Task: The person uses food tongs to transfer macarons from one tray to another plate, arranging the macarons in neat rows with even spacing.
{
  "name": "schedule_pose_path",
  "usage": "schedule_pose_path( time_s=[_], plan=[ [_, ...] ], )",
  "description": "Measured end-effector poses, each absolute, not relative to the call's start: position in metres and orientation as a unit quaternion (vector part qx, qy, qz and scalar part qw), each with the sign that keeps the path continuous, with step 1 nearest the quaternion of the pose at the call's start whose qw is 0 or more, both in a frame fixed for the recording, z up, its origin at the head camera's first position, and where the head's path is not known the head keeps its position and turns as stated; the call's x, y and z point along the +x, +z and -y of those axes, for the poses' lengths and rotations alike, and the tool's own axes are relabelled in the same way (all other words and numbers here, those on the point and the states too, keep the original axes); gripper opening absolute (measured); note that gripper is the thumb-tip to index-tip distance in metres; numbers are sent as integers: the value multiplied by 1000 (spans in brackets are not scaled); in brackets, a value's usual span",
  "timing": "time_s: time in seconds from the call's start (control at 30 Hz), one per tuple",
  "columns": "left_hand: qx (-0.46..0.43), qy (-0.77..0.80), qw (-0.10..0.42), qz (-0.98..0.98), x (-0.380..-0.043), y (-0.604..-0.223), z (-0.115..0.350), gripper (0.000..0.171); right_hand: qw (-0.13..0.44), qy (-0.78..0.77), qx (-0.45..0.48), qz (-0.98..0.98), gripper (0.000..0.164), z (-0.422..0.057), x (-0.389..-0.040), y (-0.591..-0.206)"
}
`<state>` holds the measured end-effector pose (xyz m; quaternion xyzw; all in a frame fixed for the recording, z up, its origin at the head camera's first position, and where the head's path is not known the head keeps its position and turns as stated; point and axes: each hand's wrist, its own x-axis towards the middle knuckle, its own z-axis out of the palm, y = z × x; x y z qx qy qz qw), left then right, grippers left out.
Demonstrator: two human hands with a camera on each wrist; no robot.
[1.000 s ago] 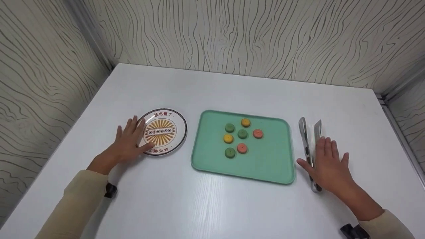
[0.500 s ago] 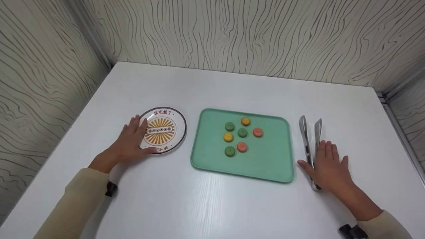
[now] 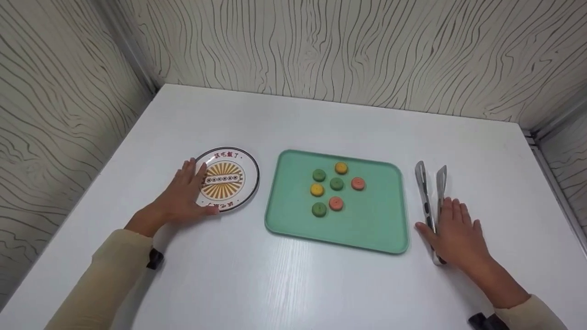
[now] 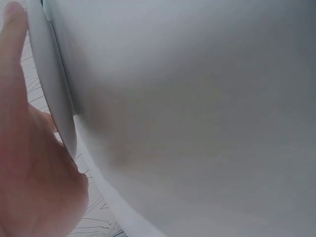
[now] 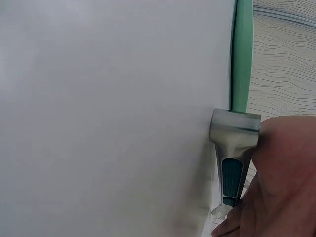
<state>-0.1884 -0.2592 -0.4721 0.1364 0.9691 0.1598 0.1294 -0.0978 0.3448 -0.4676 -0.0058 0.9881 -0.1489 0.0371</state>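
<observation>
At the left of the head view, my left hand [image 3: 181, 195] lies at the near-left rim of a round white plate [image 3: 250, 181] with a dark edge and a yellow ray pattern. Its fingers and thumb are spread, with fingertips over the rim. On the right, a pair of metal tongs [image 3: 423, 185] lies with its arms apart. My right hand [image 3: 461, 236] rests beside and partly over their lower part, fingers extended and thumb reaching across, hiding some of the right arm. The right wrist view shows the tongs' hinge end [image 5: 234, 128] next to the palm.
Between the hands is a green tray [image 3: 367, 233] holding several small round macaron-like pieces: green [image 3: 319, 209], yellow [image 3: 340, 167] and pink [image 3: 357, 184]. All lie on a white table [image 3: 275, 123], bordered by wood-patterned panels [image 3: 321, 46] at the back and sides.
The left thumb has slid slightly right along the plate's near rim. My right hand has drawn back a little toward me along the tongs. Plate, tray and tongs keep their places.
</observation>
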Motion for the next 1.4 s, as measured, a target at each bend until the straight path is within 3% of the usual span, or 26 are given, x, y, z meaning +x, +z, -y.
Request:
schedule_pose_path(
  time_s=[0.2,0.63,0.83,1.13,1.4],
  plan=[
    [147,152,128,-969,-190,-471,259,135,44,-156,-6,-987,100,-345,-97,-467],
    [151,149,138,-967,-187,-472,259,135,9,-145,-32,-989,75,-350,-101,-468],
    [150,154,136,-967,-189,-471,258,136,24,-178,-19,-984,72,-354,-105,-463],
    [149,164,136,-966,-190,-470,259,134,5,-205,14,-979,47,-355,-113,-461],
    [157,160,134,-965,-189,-468,259,132,20,-205,33,-978,40,-356,-113,-456]
  ],
)
